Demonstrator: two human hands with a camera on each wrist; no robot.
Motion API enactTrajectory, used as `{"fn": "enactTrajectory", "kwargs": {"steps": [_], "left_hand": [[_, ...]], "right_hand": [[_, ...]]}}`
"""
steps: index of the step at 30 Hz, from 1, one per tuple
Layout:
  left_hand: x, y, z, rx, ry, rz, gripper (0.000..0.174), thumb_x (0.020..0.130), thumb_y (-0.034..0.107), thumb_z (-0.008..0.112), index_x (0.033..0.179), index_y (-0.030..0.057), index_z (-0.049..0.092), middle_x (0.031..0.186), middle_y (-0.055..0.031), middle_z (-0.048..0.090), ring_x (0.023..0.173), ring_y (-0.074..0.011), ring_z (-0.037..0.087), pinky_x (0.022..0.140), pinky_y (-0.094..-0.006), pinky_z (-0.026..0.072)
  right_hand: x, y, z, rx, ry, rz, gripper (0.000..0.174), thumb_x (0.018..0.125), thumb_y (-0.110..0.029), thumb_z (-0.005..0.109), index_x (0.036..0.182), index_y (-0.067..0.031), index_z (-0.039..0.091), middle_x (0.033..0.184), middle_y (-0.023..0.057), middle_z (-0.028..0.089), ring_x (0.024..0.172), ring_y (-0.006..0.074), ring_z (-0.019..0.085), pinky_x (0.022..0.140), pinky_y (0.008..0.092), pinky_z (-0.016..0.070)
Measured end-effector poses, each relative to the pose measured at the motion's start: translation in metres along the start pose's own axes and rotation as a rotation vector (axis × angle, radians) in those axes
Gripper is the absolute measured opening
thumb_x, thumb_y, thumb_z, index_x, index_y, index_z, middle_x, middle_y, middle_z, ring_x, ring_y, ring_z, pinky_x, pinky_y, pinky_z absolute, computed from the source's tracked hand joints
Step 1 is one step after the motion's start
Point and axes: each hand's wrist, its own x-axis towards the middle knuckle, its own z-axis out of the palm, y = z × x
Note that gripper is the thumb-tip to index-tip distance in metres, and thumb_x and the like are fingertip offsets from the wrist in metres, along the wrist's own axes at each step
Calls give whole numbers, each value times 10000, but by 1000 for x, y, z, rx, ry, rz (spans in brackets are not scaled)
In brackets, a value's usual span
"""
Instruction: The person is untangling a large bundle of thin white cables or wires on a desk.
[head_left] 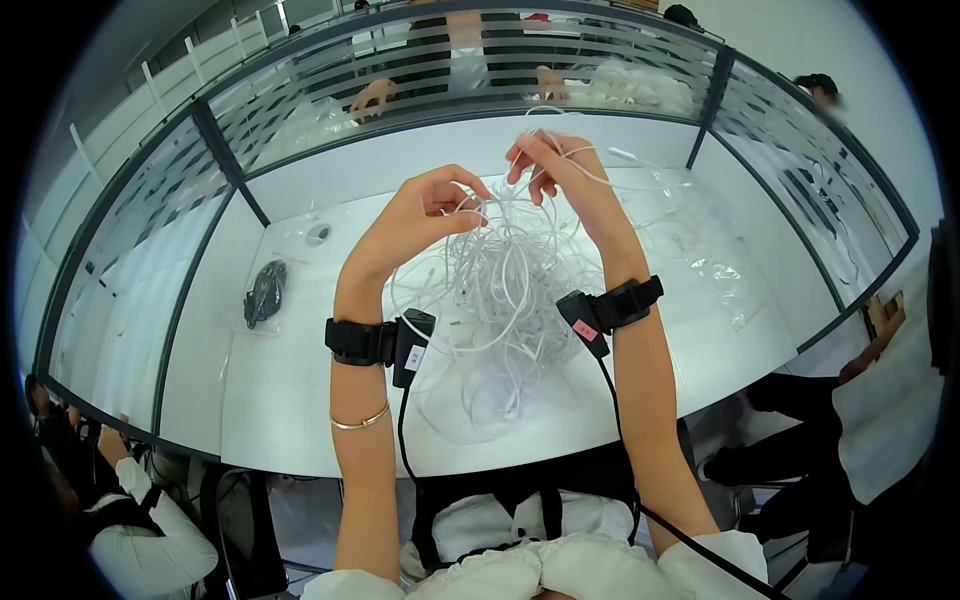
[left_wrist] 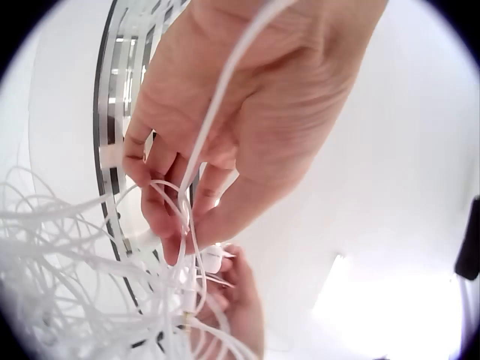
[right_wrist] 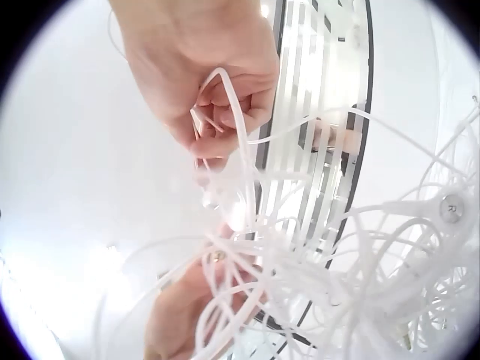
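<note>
A big tangle of thin white cables (head_left: 510,270) lies heaped on the white table, with strands lifted up to both hands. The left hand (head_left: 425,215) pinches strands between thumb and fingertips at the upper left of the heap; the left wrist view shows the left hand (left_wrist: 240,112) with cables running past its fingertips. Higher and to the right, the right hand (head_left: 570,175) has its fingers curled round a white cable, which loops over the hand. In the right wrist view the right hand (right_wrist: 217,82) grips that cable, and a round earpiece marked R (right_wrist: 451,208) hangs among the strands.
A bagged black cable (head_left: 265,294) and a small bagged item (head_left: 318,235) lie at the left of the table. Clear plastic bags (head_left: 725,275) are at the right. Low white panels with striped glass (head_left: 450,60) enclose the table; people sit beyond and beside it.
</note>
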Motion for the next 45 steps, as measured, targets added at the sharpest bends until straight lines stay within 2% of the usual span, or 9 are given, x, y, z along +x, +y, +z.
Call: {"fn": "enactTrajectory", "kwargs": {"steps": [6,10,25,31,33,38,39,42,45], "left_hand": [[-1,-25,-18,420,86,45,172,751,70,669,909,46,607,772,-28,616,731,-131,553,699,-280,451],[-6,-23,-36,249,137,172,105,752,23,651,821,38,573,757,-10,607,743,-112,562,693,-261,434],[-27,-41,-83,436,634,93,105,753,-9,664,794,32,576,737,-48,655,693,-104,602,662,-239,411],[-27,-35,-85,550,812,244,99,763,-36,634,805,4,553,741,-58,635,727,-151,614,695,-262,449],[-26,-22,-71,610,749,245,96,775,-49,608,833,-1,549,783,-81,632,750,-175,617,698,-277,461],[-33,-12,-41,732,274,31,140,775,-22,615,906,15,580,854,-109,632,825,-217,620,743,-340,475],[-33,-14,-39,738,208,2,152,776,-16,616,921,19,587,869,-115,631,845,-228,619,757,-353,475],[-29,-1,-28,857,335,210,191,776,-3,630,965,12,610,934,-104,643,900,-235,604,846,-319,453],[-27,34,-2,877,451,308,211,758,-6,652,963,30,618,894,-84,585,842,-223,550,801,-302,441]], "right_hand": [[-4,-28,2,59,196,-123,344,965,-370,523,894,-50,628,606,-6,549,508,34,446,450,185,282],[-8,-37,-8,116,332,-228,333,958,-356,540,906,-44,644,611,8,579,447,23,353,434,181,255],[-32,-57,-49,336,671,-597,316,981,-298,545,1040,8,599,653,8,508,538,66,398,506,199,299],[-39,-65,-54,356,750,-691,291,984,-257,543,1060,21,583,653,-8,458,596,53,385,504,198,309],[-37,-66,-47,380,688,-646,291,985,-252,540,1064,25,582,655,-9,457,596,58,382,507,198,313],[-32,-72,-26,300,476,-524,287,989,-264,523,1005,8,613,641,-3,482,549,65,438,516,195,344],[-34,-75,-19,263,458,-513,299,1003,-274,505,1035,7,602,692,0,483,552,53,372,515,181,316],[-40,-84,-13,140,484,-503,337,1010,-313,475,1033,-3,604,765,38,583,533,53,410,493,178,314],[-42,-89,-11,100,451,-567,345,1020,-325,435,993,-26,604,834,72,632,546,46,464,444,174,328]]}}
